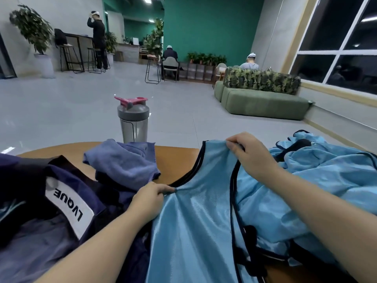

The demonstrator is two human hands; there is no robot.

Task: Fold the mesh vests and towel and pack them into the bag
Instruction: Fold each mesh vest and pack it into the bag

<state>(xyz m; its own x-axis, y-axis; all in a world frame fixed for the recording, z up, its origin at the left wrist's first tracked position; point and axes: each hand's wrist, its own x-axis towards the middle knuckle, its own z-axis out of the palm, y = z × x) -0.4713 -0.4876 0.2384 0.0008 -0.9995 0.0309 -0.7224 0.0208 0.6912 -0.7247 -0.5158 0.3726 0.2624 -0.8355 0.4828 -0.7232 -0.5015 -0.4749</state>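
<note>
So this looks like the early folding stage, nothing packed yet as far as I can tell. Lower left of the frame there's the bag (pixel 30 201), dark navy fabric with a white label, lying open and slouchy on the round wooden bench (pixel 173 158). Just right of it, centre-left, the towel (pixel 126 160) sits crumpled, soft purple-blue terry, not folded. Behind it stands a grey shaker (pixel 133 121) with a pink cap. The left hand (pixel 151 199) pinches the vest (pixel 193 221) at its neckline; the right hand (pixel 251 154) grips a shoulder strap. It's shiny light-blue mesh with black trim, slippery looking. Far right, more vests (pixel 326 170) lie heaped. Next move, I'd guess: pull it flat, then fold it in half.
</note>
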